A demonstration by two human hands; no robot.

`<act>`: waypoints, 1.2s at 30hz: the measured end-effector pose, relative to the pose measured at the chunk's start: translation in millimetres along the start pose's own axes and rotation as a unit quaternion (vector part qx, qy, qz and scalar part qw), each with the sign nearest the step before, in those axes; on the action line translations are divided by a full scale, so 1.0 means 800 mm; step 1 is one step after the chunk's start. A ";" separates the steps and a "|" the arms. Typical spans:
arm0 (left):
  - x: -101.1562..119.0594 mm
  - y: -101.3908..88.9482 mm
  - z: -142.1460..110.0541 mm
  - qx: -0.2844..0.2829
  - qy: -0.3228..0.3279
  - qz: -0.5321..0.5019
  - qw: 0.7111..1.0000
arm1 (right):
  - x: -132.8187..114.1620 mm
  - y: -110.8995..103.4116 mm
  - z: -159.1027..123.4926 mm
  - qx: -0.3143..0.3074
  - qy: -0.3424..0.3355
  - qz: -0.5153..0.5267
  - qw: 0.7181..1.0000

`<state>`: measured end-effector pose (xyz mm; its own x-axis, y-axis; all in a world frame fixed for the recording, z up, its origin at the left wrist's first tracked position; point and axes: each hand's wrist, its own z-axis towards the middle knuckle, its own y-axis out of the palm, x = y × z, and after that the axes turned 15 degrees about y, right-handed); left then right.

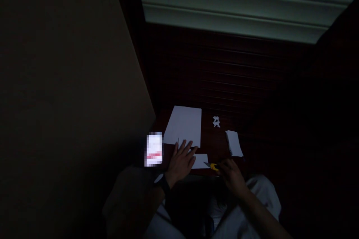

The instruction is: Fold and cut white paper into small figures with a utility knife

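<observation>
My left hand point(181, 161) lies flat with its fingers spread, pressing on a small piece of white paper point(200, 161) near the front edge of the dark table. Part of that paper is hidden under the palm and fingers. In my right hand point(230, 173) is a yellow utility knife point(214, 166), gripped by its handle. Its blade points left, over or touching the right end of the paper; I cannot tell which. Behind my left fingers lies a large white sheet point(185, 125).
A stack of white paper slips point(234, 143) sits at the table's right side. Small paper scraps point(216, 121) lie toward the back. A bright, blurred-out screen point(154, 149) is at the left edge. A wall point(84, 63) rises on the left, a slatted panel point(224, 63) behind.
</observation>
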<state>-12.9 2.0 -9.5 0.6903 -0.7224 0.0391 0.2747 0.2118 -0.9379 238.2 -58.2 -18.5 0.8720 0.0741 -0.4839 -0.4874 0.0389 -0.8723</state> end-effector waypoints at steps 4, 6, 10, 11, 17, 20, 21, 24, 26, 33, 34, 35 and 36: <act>-0.002 0.010 -0.005 -0.004 0.002 0.006 1.000 | -0.006 0.002 0.003 0.001 -0.011 -0.002 1.000; -0.001 0.012 -0.005 -0.004 0.001 0.010 1.000 | -0.008 0.001 0.005 -0.003 -0.015 -0.003 1.000; 0.001 0.011 -0.005 -0.002 -0.007 0.013 1.000 | -0.008 -0.005 0.006 -0.008 -0.016 -0.005 1.000; 0.001 0.011 -0.005 -0.001 -0.009 0.013 1.000 | -0.007 -0.006 0.005 -0.008 -0.014 -0.006 1.000; 0.001 0.012 -0.005 0.003 -0.010 0.014 1.000 | -0.003 -0.007 0.000 -0.010 -0.004 -0.008 1.000; 0.001 0.012 -0.005 0.001 -0.010 0.012 1.000 | -0.005 -0.002 0.000 -0.009 -0.002 -0.009 1.000; 0.001 0.012 -0.005 0.001 -0.012 0.011 1.000 | -0.006 -0.001 0.000 -0.009 -0.002 -0.007 1.000; 0.001 0.011 -0.005 -0.004 -0.014 0.010 1.000 | -0.008 -0.001 0.000 -0.008 -0.002 0.001 1.000; 0.001 0.011 -0.004 -0.006 -0.014 0.010 1.000 | -0.010 -0.003 -0.001 -0.010 -0.003 0.004 1.000; 0.001 0.013 -0.005 -0.001 -0.014 0.012 1.000 | -0.012 -0.010 -0.002 -0.016 -0.009 0.003 1.000; 0.001 0.012 -0.005 -0.001 -0.015 0.011 1.000 | -0.013 -0.009 -0.002 -0.016 -0.009 0.004 1.000; 0.001 0.012 -0.005 0.000 -0.016 0.010 1.000 | -0.014 -0.009 -0.001 -0.016 -0.010 0.004 1.000; 0.001 0.012 -0.005 -0.001 -0.017 0.009 1.000 | -0.014 -0.008 0.000 -0.017 -0.010 0.004 1.000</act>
<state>-12.3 1.1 -19.6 0.7176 -0.6956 0.0331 0.2608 0.2244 -0.9389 231.4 -59.0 -7.5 0.8667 0.0943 -0.4898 -0.4924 0.0049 -0.8703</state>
